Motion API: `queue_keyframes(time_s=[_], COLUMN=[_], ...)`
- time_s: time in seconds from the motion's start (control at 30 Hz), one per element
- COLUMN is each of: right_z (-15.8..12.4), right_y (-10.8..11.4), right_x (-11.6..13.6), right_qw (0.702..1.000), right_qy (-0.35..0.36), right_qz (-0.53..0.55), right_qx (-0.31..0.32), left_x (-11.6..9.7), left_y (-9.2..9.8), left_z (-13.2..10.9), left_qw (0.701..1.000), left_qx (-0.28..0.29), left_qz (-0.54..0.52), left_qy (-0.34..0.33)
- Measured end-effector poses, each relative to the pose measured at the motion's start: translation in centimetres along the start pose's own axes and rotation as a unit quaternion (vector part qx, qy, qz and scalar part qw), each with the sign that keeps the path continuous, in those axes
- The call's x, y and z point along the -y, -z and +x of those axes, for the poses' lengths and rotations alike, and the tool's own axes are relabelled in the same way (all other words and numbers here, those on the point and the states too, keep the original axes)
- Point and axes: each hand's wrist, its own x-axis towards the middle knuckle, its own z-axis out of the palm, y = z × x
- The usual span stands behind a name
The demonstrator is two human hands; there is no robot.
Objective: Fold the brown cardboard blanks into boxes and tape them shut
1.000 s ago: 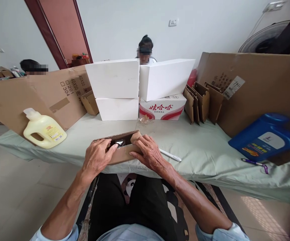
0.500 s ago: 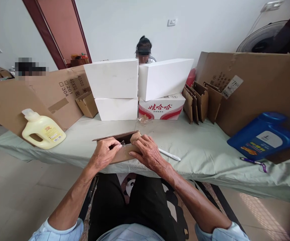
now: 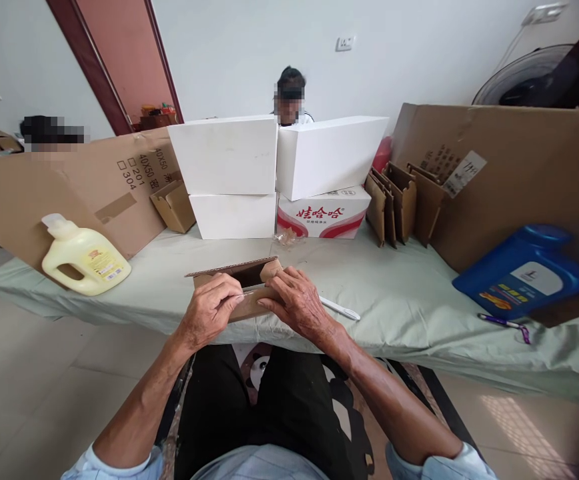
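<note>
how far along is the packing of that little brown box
Done: the small cardboard box is folded into shape and stands at the table edge. In hand: the left hand presses at its open front while the right hand steadies the right end; what is inside cannot be told. Left: the top flap is not yet shut, and flat box blanks wait by the large carton.

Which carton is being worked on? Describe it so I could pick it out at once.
On the green-covered table, go to the near edge in front of the stacked white boxes. The small brown carton lies there under both hands. Unlike the flat cartons standing far right, its lid is open.
</note>
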Motion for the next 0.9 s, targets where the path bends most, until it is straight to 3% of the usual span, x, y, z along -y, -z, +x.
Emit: queue_keyframes(time_s=[0.4,0.9], right_z=[0.0,-0.2], right_y=[0.5,0.5], right_x=[0.0,0.3], right_qw=[1.000,1.000], right_qy=[0.005,-0.005], right_qz=[0.012,0.010], right_qx=[-0.007,0.012], left_x=[-0.4,-0.7], left_y=[-0.1,1.4], left_z=[-0.9,-0.7], left_qw=[0.999,0.995], left_qx=[0.006,0.071], left_qz=[0.010,-0.071], left_qy=[-0.044,-0.007])
